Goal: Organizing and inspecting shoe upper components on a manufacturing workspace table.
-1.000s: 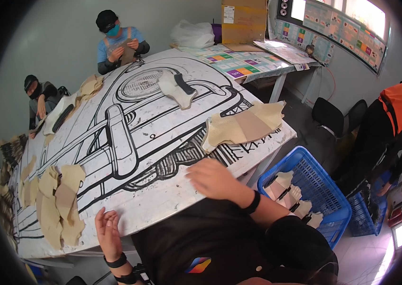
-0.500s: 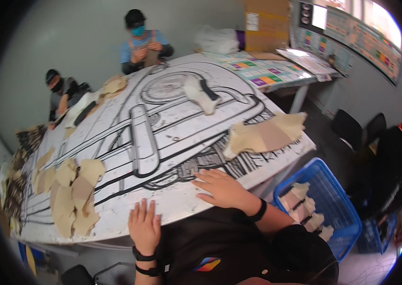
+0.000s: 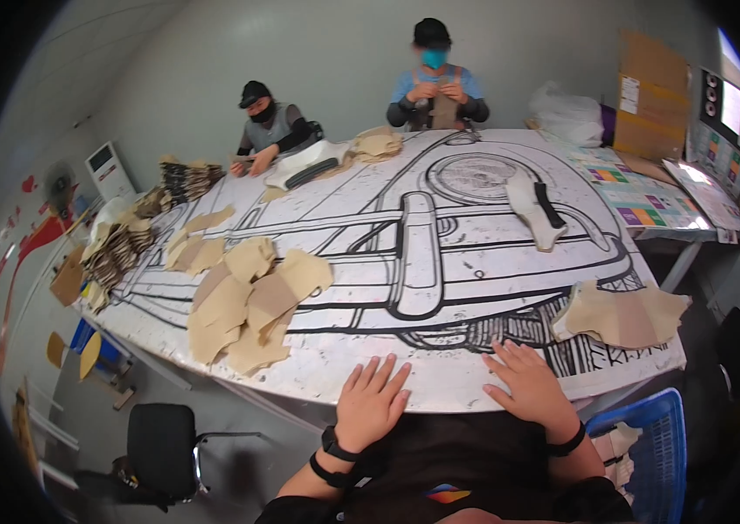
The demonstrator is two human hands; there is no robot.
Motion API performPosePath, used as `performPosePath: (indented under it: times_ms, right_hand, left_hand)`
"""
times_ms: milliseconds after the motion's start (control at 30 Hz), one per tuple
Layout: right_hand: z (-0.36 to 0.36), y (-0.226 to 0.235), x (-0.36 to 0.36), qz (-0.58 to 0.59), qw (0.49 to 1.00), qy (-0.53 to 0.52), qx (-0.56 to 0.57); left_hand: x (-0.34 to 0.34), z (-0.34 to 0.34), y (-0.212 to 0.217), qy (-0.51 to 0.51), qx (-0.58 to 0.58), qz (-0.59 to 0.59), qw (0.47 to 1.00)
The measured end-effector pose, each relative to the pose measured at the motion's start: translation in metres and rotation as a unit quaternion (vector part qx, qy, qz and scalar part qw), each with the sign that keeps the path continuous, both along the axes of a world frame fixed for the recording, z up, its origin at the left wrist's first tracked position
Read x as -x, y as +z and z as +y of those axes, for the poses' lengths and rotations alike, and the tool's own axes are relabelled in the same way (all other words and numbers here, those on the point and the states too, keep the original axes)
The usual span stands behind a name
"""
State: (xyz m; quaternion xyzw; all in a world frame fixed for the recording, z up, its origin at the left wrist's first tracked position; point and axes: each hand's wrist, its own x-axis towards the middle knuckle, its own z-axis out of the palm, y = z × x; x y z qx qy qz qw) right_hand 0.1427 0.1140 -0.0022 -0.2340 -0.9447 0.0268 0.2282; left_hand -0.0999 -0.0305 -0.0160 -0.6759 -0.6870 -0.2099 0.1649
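My left hand (image 3: 372,400) lies on the near edge of a large white table (image 3: 335,358), fingers spread, holding nothing. Along the same edge my right hand (image 3: 527,389) rests flat with its fingers apart, also holding nothing. Thick black line drawings cover the tabletop. Beyond and left of my left hand is a loose pile of beige and tan cut fabric pieces (image 3: 269,297). To the right of my right hand lies a beige piece with a pinkish-brown middle panel (image 3: 623,314). A white piece with a black strip (image 3: 534,210) lies farther off.
Two people sit across the table; one (image 3: 435,87) holds a brownish piece, the other (image 3: 274,131) has hands near a white-and-black piece (image 3: 309,166). Stacked pieces (image 3: 117,249) line the left end. A blue crate (image 3: 669,454) stands at lower right, a black chair (image 3: 162,445) at lower left.
My view has swung to the left, so the table and people appear farther right. Both hands stay flat on the table edge. The pieces on the table seem unmoved.
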Motion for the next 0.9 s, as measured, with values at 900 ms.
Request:
performPosePath:
  times_ms: [900]
  right_hand:
    - [0.282, -0.014, 0.09, -0.103, 0.9, -0.399, -0.141]
  left_hand:
    - [0.004, -0.01, -0.003, 0.011, -0.036, 0.006, 0.999]
